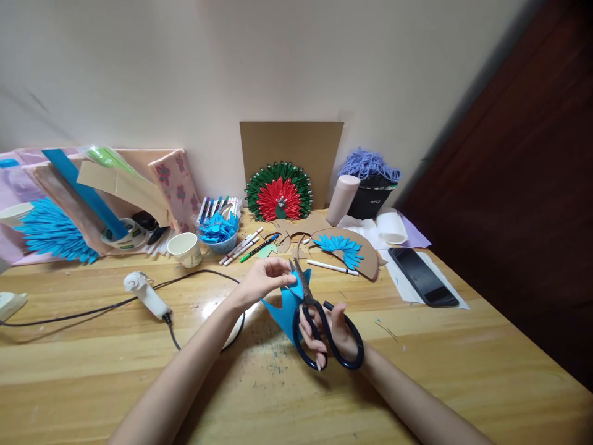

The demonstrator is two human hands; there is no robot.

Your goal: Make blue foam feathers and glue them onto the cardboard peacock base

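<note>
Blue paper (283, 309) is pinched in the left hand (264, 279); the right hand (330, 330) grip holds black scissors (319, 321), blades parted over its edge

Left hand (265, 279) pinching, right hand (330, 334) gripping, forearms converging

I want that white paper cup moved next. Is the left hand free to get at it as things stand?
Probably not right away: the left hand is pinching the blue paper that the scissors are cutting. The path to the paper cup looks open, with only the black cord lying between.
</note>
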